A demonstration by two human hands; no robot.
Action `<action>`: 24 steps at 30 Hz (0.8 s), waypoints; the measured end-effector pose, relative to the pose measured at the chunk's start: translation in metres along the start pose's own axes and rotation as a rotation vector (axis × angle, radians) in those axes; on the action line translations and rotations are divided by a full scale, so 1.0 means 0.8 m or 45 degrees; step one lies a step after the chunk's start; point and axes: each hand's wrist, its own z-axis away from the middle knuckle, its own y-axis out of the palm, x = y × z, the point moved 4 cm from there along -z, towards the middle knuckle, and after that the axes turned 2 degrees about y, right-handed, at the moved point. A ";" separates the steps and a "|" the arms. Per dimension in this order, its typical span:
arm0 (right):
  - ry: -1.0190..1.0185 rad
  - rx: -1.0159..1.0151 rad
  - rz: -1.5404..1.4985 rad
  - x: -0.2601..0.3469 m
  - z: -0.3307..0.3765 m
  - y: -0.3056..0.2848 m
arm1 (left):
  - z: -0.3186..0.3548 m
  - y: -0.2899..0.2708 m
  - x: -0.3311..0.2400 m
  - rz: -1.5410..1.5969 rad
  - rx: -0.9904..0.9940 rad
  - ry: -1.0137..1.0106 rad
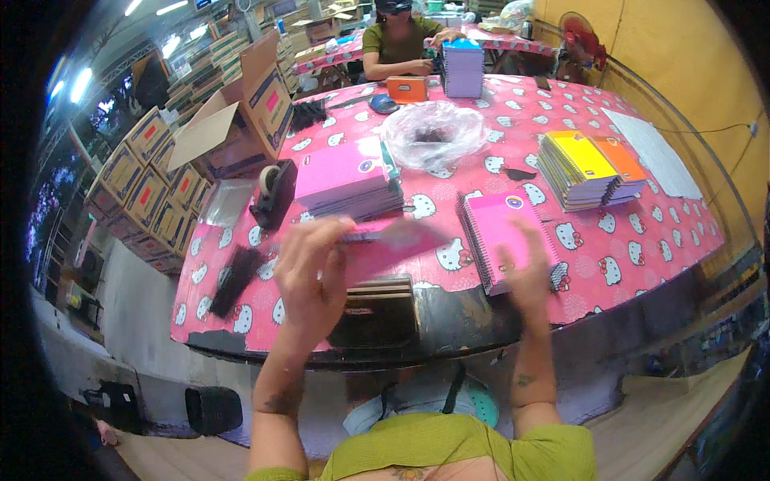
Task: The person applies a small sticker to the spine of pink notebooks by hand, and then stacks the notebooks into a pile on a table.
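Open cardboard box [269, 108], stacked cartons [148, 188] at left, red fan [579, 40] near a yellow wall [674, 72]

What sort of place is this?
Probably a small packing or finishing workshop for notebooks: spiral-bound notebook piles on the table, a tape dispenser beside them, and stacked cartons at the left.
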 end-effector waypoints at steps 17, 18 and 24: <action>0.317 0.403 -0.042 -0.195 0.013 -0.099 | 0.107 0.352 0.006 0.728 0.429 -0.153; 0.341 0.405 -0.074 -0.195 0.014 -0.098 | 0.108 0.352 0.006 0.733 0.452 -0.179; 0.114 0.083 0.168 -0.158 0.017 -0.108 | 0.089 0.305 -0.003 0.381 0.458 -0.306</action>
